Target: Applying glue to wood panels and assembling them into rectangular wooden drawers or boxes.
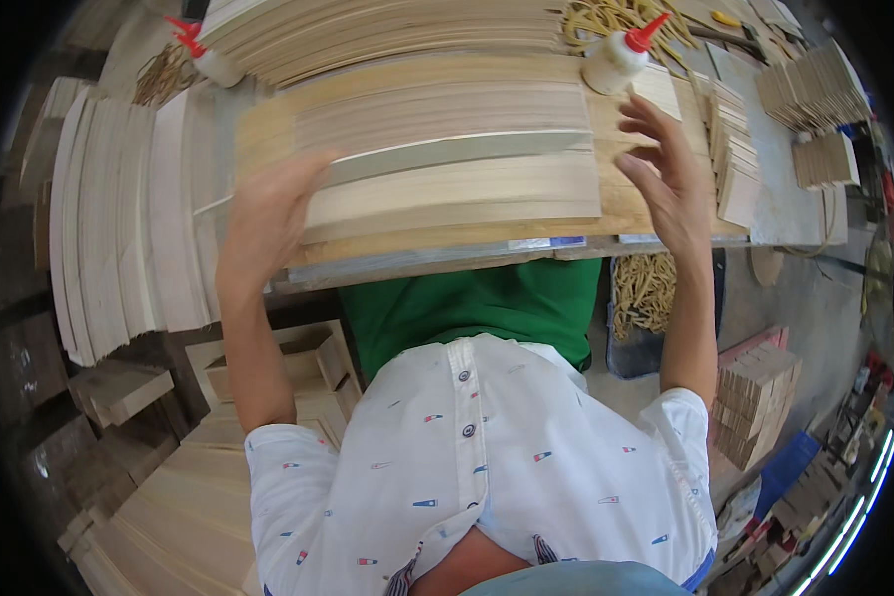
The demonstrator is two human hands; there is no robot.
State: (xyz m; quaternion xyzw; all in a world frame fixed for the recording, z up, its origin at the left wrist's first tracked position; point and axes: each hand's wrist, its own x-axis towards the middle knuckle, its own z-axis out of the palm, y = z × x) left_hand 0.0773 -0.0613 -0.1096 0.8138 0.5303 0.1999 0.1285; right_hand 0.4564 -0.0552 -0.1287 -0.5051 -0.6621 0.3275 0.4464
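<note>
Over the left part of the worktop, my left hand [273, 214] is closed on a long thin grey strip [457, 151] with a bright edge. Motion smears this hand, and its fingertips are partly hidden. The strip lies slantwise across pale wooden boards [457, 197], and a thin end pokes out left of the hand. What the strip is made of, I cannot tell. My right hand [670, 174] hovers past the boards' right end, its fingers apart and holding nothing. Just beyond it stands a white glue bottle [614, 66] with a red nozzle.
Another glue bottle [214, 66] stands at the far left, near long stacked slats [387, 35]. Upright boards [109, 219] line the left side. Small wooden pieces [730, 149] and rubber bands [621, 22] lie right and far. A bin of bands [646, 298] sits below the table edge.
</note>
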